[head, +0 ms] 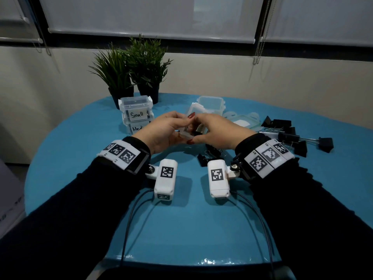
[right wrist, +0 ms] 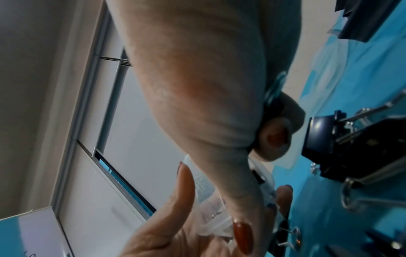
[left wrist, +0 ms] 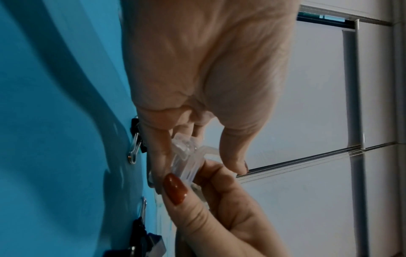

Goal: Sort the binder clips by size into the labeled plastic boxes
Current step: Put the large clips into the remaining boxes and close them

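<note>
Both hands meet over the middle of the blue table (head: 84, 158) and hold one small clear plastic box (head: 188, 129). My left hand (head: 182, 126) grips its left side, and my right hand (head: 198, 129) pinches its right side with the thumb underneath. Something dark shows through the box wall. In the left wrist view the clear box (left wrist: 186, 156) sits between my left hand (left wrist: 197, 165) and the right thumb. The right wrist view shows the box (right wrist: 211, 213) under my right hand (right wrist: 248, 208). Large black binder clips (head: 292, 136) lie at the right, smaller ones (head: 212, 153) below the hands.
Closed boxes labeled Small (head: 137, 113) and Medium (head: 134, 128) stand stacked at the back left. Behind the hands stands an open clear box (head: 211, 104), with loose lids (head: 242, 122) to its right. Two potted plants (head: 133, 77) stand at the far table edge.
</note>
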A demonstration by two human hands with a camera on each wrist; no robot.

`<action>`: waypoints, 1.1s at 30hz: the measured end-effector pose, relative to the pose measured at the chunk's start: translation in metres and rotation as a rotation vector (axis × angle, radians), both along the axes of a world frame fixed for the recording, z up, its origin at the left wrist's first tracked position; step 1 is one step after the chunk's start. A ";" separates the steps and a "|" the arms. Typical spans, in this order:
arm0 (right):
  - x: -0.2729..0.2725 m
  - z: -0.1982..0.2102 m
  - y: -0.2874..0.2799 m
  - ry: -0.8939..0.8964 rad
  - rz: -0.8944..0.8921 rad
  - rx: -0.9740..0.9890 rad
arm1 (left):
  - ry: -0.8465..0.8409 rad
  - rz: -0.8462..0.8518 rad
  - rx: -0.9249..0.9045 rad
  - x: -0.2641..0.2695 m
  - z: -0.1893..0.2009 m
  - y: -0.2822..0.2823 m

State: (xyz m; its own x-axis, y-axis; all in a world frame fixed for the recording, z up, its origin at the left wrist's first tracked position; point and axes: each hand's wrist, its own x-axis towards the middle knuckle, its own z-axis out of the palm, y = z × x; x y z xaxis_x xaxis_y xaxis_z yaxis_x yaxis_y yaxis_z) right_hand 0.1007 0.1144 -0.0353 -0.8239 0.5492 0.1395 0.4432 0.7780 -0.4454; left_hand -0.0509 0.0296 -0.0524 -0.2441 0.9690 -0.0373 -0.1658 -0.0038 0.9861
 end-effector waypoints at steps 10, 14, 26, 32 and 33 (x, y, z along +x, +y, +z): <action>0.006 0.000 -0.004 0.099 0.097 -0.123 | 0.037 -0.002 0.005 0.001 0.003 -0.001; 0.006 0.004 -0.004 0.380 0.011 -0.295 | -0.016 0.080 0.000 -0.002 0.005 0.000; 0.013 -0.005 0.008 0.200 -0.331 -0.475 | 0.035 0.285 0.003 -0.011 0.011 0.001; 0.006 -0.008 0.015 0.431 -0.363 -0.650 | 0.015 0.294 -0.022 -0.011 0.010 -0.001; 0.006 -0.007 0.015 0.495 -0.368 -0.702 | 0.002 0.301 -0.028 -0.011 0.010 -0.001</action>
State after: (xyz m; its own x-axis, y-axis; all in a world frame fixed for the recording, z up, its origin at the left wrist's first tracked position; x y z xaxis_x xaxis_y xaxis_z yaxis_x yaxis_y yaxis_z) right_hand 0.1064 0.1295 -0.0418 -0.5166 0.8555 -0.0345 0.2420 0.1072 -0.9643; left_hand -0.0622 0.0287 -0.0424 -0.5205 0.8516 -0.0626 -0.1598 -0.0252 0.9868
